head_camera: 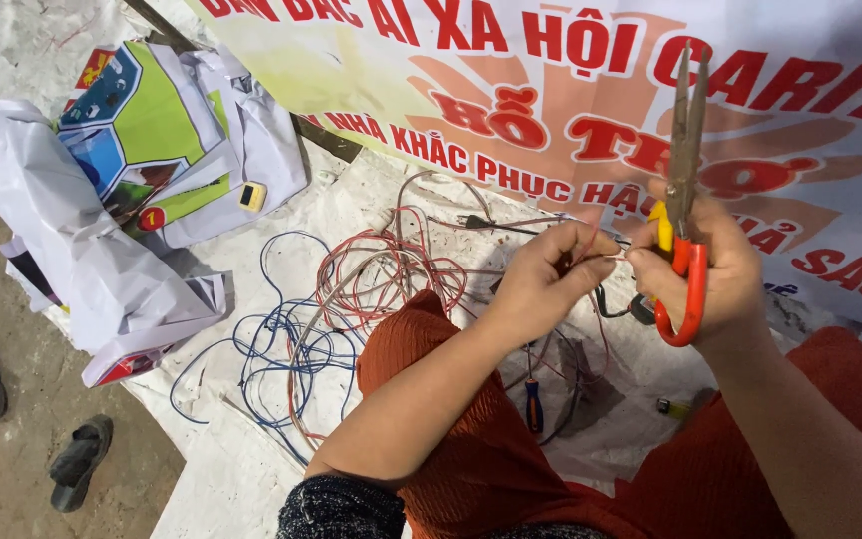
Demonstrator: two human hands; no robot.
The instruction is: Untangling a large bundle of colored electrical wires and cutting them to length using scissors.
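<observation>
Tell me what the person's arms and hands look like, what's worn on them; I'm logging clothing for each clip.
Both forearms are bare, and the left hand and right hand wear no gloves. No rings, watch or bracelets show. A dark speckled knit sleeve is bunched above the left elbow. The right arm's sleeve is out of view.

A white woven sheet (251, 230) is spread over the bare earthen floor (2, 469) and carries nearly everything. On it lie a tangle of blue wires (271, 344) and red wires (381, 269) near the middle, a crumpled printed white banner (112, 190) at the far left, a large white banner with red lettering (551, 90) across the far right, and a small screwdriver (534, 404) with a blue and orange handle. Two dark sandals (32, 429) rest directly on the floor at the near left.
</observation>
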